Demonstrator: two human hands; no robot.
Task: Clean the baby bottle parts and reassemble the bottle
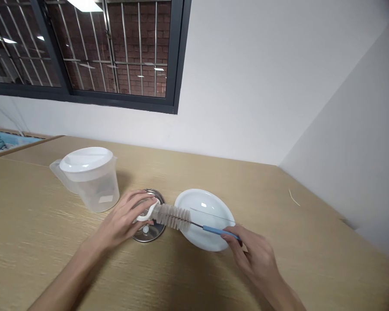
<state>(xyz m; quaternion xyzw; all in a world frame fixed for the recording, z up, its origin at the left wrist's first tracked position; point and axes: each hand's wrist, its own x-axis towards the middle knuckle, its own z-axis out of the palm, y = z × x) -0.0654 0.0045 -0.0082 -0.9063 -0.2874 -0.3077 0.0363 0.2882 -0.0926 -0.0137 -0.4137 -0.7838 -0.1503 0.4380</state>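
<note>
My left hand [125, 216] is wrapped round a small clear container with a white rim [153, 210], held above a round metal lid or dish [154, 232]. A bottle brush with pale bristles [178, 217] meets the container's mouth, its tip hidden there. The fingers of my right hand [251, 250] pinch the brush's blue handle [214, 230]. Beneath the brush, a white oval-looking bowl [197, 196] rests on the table. A small whitish knob [145, 229] shows on the metal piece below my left hand.
A translucent lidded pitcher [99, 190] stands on the wooden table [142, 280], left of my left hand. A thin pale strip [293, 198] lies at the right. Behind the table are a white wall [240, 86] and a barred window [116, 52]. Blue items [13, 140] show at the far left.
</note>
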